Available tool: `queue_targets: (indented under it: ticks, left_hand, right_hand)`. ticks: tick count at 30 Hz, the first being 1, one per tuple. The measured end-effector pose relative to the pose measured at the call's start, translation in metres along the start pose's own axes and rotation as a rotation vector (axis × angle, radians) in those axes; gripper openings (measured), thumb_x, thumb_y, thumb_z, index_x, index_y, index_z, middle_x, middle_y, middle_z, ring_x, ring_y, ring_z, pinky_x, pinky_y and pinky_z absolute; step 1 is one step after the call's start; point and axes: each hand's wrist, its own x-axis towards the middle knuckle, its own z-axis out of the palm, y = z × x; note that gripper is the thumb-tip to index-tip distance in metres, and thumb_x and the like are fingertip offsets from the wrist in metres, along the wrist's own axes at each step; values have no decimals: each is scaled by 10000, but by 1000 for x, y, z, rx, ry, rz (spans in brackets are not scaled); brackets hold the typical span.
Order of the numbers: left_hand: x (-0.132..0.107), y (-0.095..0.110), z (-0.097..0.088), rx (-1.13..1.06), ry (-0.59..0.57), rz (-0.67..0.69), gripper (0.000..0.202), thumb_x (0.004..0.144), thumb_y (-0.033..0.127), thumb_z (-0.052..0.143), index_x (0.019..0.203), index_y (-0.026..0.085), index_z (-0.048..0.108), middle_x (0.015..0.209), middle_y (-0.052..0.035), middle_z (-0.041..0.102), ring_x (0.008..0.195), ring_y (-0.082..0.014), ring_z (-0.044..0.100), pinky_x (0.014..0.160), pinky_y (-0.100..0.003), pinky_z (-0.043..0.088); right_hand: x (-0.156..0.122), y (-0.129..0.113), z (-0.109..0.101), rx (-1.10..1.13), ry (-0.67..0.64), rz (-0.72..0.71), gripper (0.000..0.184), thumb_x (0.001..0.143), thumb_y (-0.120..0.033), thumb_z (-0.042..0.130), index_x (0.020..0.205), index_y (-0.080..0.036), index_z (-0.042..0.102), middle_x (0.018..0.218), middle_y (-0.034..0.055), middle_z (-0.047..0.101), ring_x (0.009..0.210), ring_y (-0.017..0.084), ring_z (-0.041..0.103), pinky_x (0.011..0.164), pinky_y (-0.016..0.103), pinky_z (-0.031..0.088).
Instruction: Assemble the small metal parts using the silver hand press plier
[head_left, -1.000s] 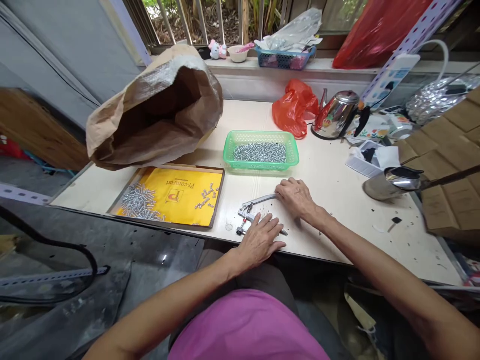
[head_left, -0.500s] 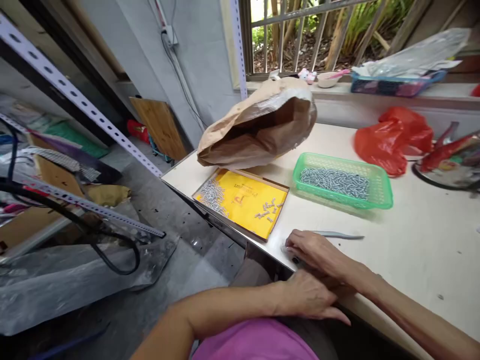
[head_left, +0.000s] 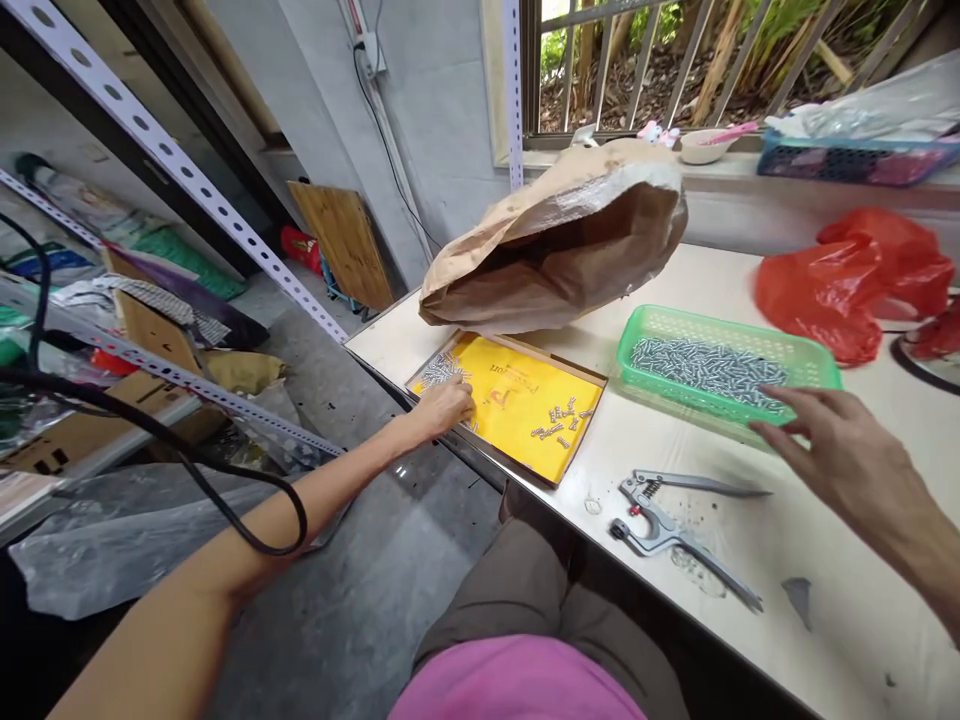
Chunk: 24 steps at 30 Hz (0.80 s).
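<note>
My left hand (head_left: 445,406) reaches to the near-left side of a shallow tray (head_left: 517,475) lined with yellow. Its fingers are curled together at a pile of small silvery metal pieces (head_left: 442,370); what they pinch is hidden. Several joined-looking metal pieces (head_left: 559,425) lie at the tray's right side. My right hand (head_left: 847,440), thumb and fingers apart, hovers at the near right rim of a green plastic basket (head_left: 667,402), which holds many thin silvery pins (head_left: 705,368). Grey spring-handled pliers (head_left: 660,530) lie on the table between tray and right hand, touched by neither.
A large brown paper bag (head_left: 517,275) lies open-mouthed behind the tray. At the back right is a red plastic bag (head_left: 847,280). The windowsill carries a small bowl (head_left: 705,147) and a blue basket (head_left: 825,165). A perforated metal post (head_left: 187,200) slants at left.
My hands have parted from the table's front edge. The left went to the tray's pile, the right to the green basket. The pliers, partly covered before, now lie in full view.
</note>
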Motion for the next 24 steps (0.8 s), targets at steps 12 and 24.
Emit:
queue_targets:
  ticks: [12,24]
  left_hand:
    - [12,-17,18,191,-95,249,193,889,109,483,784,138,642,825,-99,593,885,-206,486,701,-272,380]
    - [26,-24,15,121,-59,118,267,888,237,460,683,152,608,776,-76,592,843,-194,521,758,-270,394]
  right_hand:
    - [-137,-61,9,80,-318,68,347,965,-416,361,1154,-253,602,1161,71,600,855,175,664,666,282,542]
    - [-133,-75,7,-28,-447,139,329,982,-282,323,1161,-224,592,993,67,583,744,150,603,624,269,453]
